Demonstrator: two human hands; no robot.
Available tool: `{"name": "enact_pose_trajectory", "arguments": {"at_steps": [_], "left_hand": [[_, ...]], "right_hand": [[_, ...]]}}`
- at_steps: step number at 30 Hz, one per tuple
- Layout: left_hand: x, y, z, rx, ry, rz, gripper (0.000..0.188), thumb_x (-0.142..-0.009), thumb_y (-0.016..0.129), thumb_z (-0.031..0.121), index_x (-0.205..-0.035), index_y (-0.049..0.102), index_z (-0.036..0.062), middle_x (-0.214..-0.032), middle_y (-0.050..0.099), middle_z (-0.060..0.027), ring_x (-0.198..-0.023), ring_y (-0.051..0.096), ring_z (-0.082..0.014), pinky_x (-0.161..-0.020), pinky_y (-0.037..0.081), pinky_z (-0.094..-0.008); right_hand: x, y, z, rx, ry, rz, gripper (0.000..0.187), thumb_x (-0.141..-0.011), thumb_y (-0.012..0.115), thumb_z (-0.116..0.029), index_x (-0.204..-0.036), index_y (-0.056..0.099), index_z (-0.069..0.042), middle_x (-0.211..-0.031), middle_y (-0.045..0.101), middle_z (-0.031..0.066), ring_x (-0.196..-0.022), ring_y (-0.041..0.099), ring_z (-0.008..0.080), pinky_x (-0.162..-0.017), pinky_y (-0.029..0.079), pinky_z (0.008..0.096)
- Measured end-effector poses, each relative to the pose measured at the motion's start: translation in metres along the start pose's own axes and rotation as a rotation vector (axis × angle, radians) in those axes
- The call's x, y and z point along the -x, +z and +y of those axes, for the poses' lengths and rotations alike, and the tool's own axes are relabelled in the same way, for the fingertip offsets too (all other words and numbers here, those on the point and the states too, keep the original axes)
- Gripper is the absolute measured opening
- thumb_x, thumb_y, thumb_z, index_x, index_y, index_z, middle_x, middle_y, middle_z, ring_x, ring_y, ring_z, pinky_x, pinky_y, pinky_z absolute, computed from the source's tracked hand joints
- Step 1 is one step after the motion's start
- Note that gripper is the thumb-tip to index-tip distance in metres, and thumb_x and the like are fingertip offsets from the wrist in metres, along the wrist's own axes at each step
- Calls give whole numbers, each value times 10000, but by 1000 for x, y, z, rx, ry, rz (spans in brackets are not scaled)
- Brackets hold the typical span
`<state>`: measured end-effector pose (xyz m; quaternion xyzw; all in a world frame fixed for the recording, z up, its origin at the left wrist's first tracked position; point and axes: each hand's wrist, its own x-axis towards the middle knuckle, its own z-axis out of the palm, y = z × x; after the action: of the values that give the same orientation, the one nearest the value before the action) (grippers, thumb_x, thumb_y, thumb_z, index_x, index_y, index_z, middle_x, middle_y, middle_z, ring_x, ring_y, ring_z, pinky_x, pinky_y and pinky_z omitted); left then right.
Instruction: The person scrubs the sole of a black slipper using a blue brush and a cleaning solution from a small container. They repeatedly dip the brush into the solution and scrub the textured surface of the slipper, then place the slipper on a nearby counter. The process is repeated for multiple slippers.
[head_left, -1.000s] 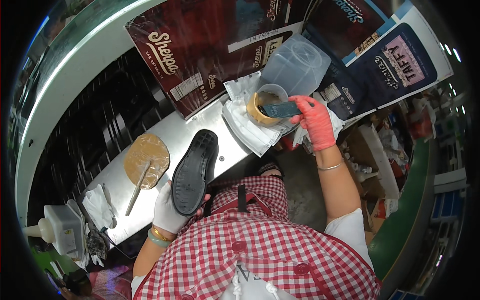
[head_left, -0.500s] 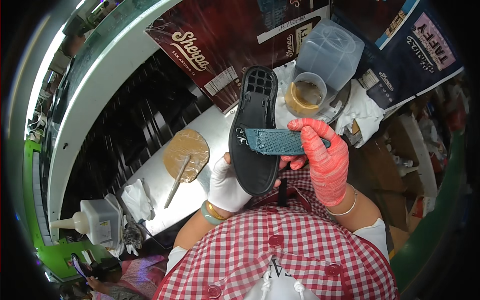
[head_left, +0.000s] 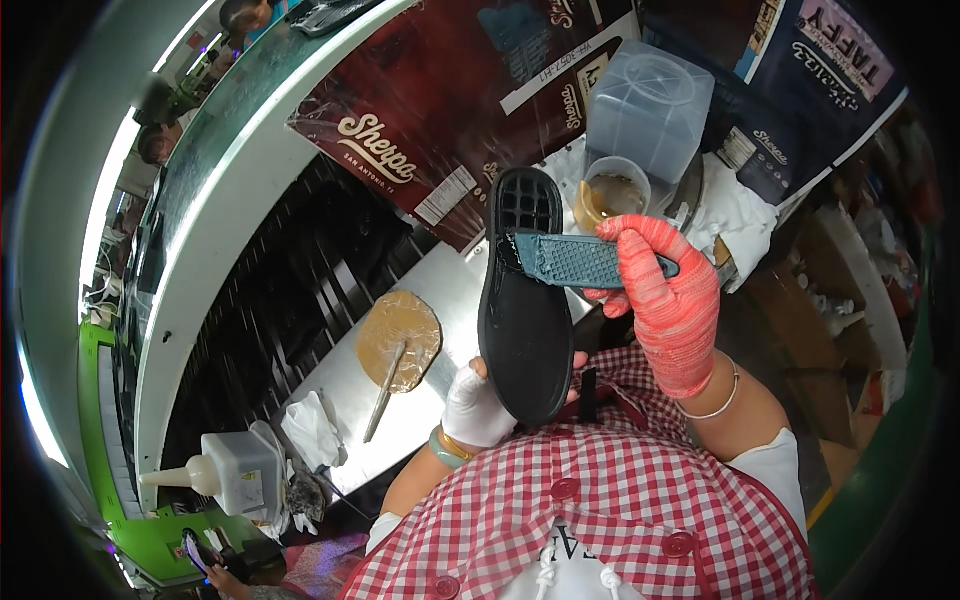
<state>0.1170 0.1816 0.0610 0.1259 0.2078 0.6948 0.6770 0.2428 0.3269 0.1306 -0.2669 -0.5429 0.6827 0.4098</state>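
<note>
A black shoe sole (head_left: pixel 527 350) stands out in front of me, its hollow grid end pointing away. My left hand (head_left: pixel 478 408), in a white glove with bare fingertips, grips the sole's near end from beneath. My right hand (head_left: pixel 672 305) wears a pink-red knit glove. Its fingers are closed around a flat teal brush (head_left: pixel 580 262) with a crosshatched handle. The brush's left tip touches the sole just below the grid, where a wet shine shows. Some of the left fingers are hidden under the sole.
Beyond the brush stand a plastic cup (head_left: pixel 640 192) with a yellowish rim and a translucent container (head_left: pixel 650 105), beside white cloth (head_left: pixel 740 225). A brown disc (head_left: pixel 412 325) with a thin stick (head_left: pixel 384 395) lies on the metal table (head_left: pixel 450 300). A nozzle bottle (head_left: pixel 240 474) sits lower left.
The brush has moved along the sole from its middle to just below the grid. My right hand has gone with it; my left hand keeps hold of the sole. The whole view has shifted slightly.
</note>
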Motion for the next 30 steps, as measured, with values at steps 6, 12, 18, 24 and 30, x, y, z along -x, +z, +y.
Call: {"name": "enact_pose_trajectory", "arguments": {"at_steps": [6,12,18,24,30], "left_hand": [[4,3,2,-41,-72,28,942,-678,750,424,-1395,251,72,-1321,401,-202,-1191,418,-468,-855,482,-582],[7,1,1,-30,-107,62,922,-696,735,442,-1390,260,64,-1326,396,-208,-1189,423,-464,-861,480,-579],[0,-9,-4,-4,-33,5,878,-735,694,472,-1377,273,45,-1319,406,-223,-1174,447,-445,-854,496,-555],[-3,-10,-6,-5,-16,-62,782,-818,575,524,-1366,300,39,-1320,423,-193,-1176,482,-336,-908,482,-457],[-1,-12,-14,-12,77,225,765,-791,558,592,-1321,395,64,-1251,504,-151,-1077,548,-305,-763,535,-483]], "right_hand": [[-18,-5,-9,0,-20,28,228,-925,522,-194,-1009,602,3,-860,647,55,-649,633,105,-500,452,187],[-14,-7,-16,60,66,-27,228,-920,526,-202,-979,609,1,-792,639,61,-638,627,99,-496,454,186],[15,-8,-6,74,130,-90,214,-922,530,-200,-964,622,-12,-746,632,59,-608,614,87,-505,460,187],[24,-7,-4,86,213,-128,215,-921,531,-201,-974,623,-13,-754,636,61,-612,613,90,-505,460,195],[32,-2,-5,106,285,-167,200,-919,527,-165,-959,622,5,-782,636,71,-632,623,106,-527,485,206]]}}
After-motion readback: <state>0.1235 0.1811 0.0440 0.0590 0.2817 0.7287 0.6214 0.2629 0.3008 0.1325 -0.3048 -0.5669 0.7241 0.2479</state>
